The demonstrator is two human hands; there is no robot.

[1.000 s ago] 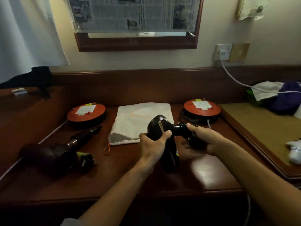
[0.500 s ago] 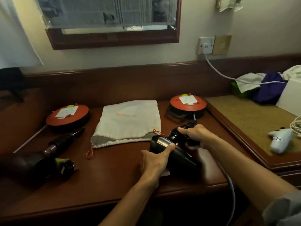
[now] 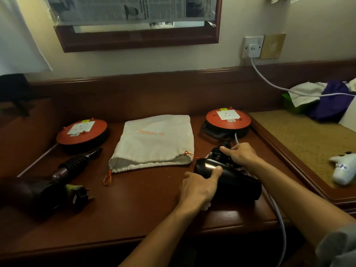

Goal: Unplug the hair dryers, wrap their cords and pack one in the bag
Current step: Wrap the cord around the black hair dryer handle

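Note:
A black hair dryer (image 3: pixel 234 181) lies on the wooden desk (image 3: pixel 134 209) at the right, just right of the mouth of a white drawstring bag (image 3: pixel 156 143). My left hand (image 3: pixel 199 187) grips its barrel, thumb on top. My right hand (image 3: pixel 240 155) holds its handle near the ribbed cord end. A second dark hair dryer (image 3: pixel 48 182) lies at the left with its cord wound and its plug (image 3: pixel 80 195) beside it.
Two orange extension reels sit at the back, left reel (image 3: pixel 81 131) and right reel (image 3: pixel 228 117). A white cable (image 3: pixel 277 214) runs off the desk's front edge. A wall socket (image 3: pixel 253 47) holds a white plug. Clothes (image 3: pixel 323 99) and a white toy (image 3: pixel 344 170) lie on the right ledge.
The black hair dryer has been lowered from upright in my hands to lying on the desk, further right. The view has shifted right and down.

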